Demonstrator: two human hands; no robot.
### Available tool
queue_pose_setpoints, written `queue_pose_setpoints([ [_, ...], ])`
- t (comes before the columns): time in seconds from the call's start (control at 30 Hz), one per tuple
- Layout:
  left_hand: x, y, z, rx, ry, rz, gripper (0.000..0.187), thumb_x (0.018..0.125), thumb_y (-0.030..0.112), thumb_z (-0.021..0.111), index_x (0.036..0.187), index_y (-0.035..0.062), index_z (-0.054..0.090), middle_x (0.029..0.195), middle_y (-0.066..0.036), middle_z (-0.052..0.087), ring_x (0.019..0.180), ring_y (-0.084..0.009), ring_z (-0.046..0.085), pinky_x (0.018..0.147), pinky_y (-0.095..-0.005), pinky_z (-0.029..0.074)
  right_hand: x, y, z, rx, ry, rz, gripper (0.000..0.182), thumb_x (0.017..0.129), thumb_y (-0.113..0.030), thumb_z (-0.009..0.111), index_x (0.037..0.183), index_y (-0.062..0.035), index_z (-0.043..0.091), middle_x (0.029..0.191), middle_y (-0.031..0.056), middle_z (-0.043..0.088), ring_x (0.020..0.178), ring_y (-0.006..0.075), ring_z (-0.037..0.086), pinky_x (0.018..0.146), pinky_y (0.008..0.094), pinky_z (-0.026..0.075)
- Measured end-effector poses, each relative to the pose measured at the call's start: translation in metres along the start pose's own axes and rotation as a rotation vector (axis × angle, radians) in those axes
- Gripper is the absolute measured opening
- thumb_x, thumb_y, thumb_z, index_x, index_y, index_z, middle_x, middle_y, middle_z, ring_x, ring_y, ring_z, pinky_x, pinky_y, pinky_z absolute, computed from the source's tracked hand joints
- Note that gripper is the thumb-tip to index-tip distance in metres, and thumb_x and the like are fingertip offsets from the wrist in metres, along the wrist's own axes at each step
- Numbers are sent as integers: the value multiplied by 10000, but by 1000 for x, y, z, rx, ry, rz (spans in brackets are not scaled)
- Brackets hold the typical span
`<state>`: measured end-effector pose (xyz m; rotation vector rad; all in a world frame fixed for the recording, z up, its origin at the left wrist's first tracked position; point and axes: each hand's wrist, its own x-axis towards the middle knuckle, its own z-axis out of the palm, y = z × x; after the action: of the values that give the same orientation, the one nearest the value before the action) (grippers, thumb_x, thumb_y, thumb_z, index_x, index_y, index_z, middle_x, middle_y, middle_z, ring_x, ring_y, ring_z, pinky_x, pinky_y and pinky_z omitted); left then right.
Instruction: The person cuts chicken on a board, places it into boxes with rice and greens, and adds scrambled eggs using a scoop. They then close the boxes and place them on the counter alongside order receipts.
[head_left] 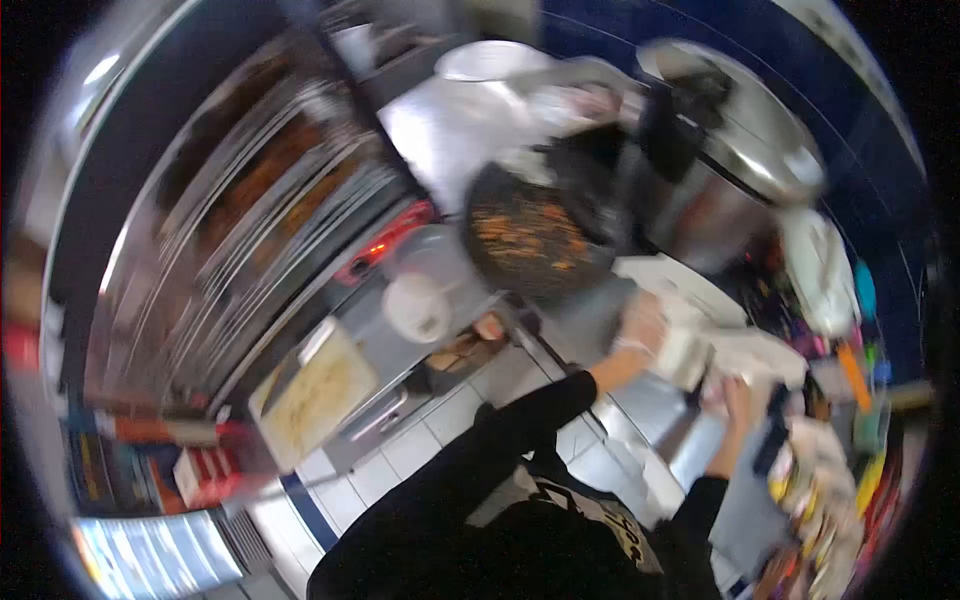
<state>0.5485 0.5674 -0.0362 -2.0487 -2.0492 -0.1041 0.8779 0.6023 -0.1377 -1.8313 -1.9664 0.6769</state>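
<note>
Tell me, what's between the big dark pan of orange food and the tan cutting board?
In the head view, a round white lid-like thing sits on the steel counter between the pan and the cutting board.

Blocked ahead: big dark pan (530,240) and silver pot (735,160).
Open room: bare steel counter (640,400) near body.

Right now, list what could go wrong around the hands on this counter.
1. The left hand, on white paper or a box, sits close to the big dark pan of food; a bump could spill it.
2. The right hand works among crowded clutter; items might get knocked off.
</note>
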Motion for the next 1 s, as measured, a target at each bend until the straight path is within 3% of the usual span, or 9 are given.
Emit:
queue_pose_setpoints([
  [0.07,-15,-4,43,-408,301,10,348,786,121,475,1113,15,532,1120,-144,540,1019,-290,512,873,-423,399,-35,-116,-47,-410,252,232,387,780,-312,585,1066,-52,609,1044,186,591,983,319,550,893,393,412],
  [0.17,-63,-64,-9,-1096,467,122,306,802,97,532,1105,59,560,1163,-132,529,1131,-292,468,951,-404,382,-20,-167,-33,-180,776,-161,377,806,-182,589,1136,-12,523,1079,183,566,944,321,548,819,375,449],
  [0.3,-174,-194,-78,-994,607,-148,327,764,79,609,1085,35,566,1148,-151,537,1113,-290,486,944,-391,391,-47,-452,30,645,416,-585,280,852,-53,532,1128,-6,528,1147,111,543,992,203,529,827,287,428],
  [0.37,-230,-276,-114,-816,540,-300,362,747,75,615,1101,34,555,1149,-158,536,1100,-302,491,939,-396,392,-65,-570,60,605,290,-808,315,858,-52,542,1168,-9,509,1176,100,532,979,156,519,802,238,422],
  [0.47,-317,-385,-154,-558,388,-627,361,765,76,586,1118,23,533,1174,-169,517,1089,-321,490,941,-407,389,-62,-710,112,637,386,-1104,375,849,-101,549,1190,30,467,1240,197,465,1176,313,435,994,371,320],
  [0.53,-368,-430,-183,-312,713,-613,343,794,78,570,1126,10,514,1162,-174,515,1062,-310,501,931,-394,400,-39,-776,148,656,494,-1022,364,853,-145,544,1163,33,476,1175,226,454,1120,368,430,964,388,331],
  [0.73,-465,-474,-196,-515,903,-980,361,743,-17,563,1098,14,508,1138,-172,508,1087,-288,497,892,-375,441,-15,-825,183,590,780,-741,258,836,-163,567,997,36,533,975,190,492,898,326,502,788,387,412],
  [0.83,-447,-477,-220,-520,813,-877,367,743,-13,566,1105,16,511,1135,-185,505,1077,-292,511,881,-374,454,-46,-835,178,628,798,-745,172,819,-121,575,897,31,553,849,148,528,735,270,538,664,350,440],
  [1.0,-325,-489,-287,-486,585,-154,433,697,76,651,1116,77,543,1148,-124,537,1063,-277,522,850,-384,448,-130,-851,199,884,405,-1018,58,754,-19,598,791,-25,555,742,95,527,686,234,524,627,328,429],
])
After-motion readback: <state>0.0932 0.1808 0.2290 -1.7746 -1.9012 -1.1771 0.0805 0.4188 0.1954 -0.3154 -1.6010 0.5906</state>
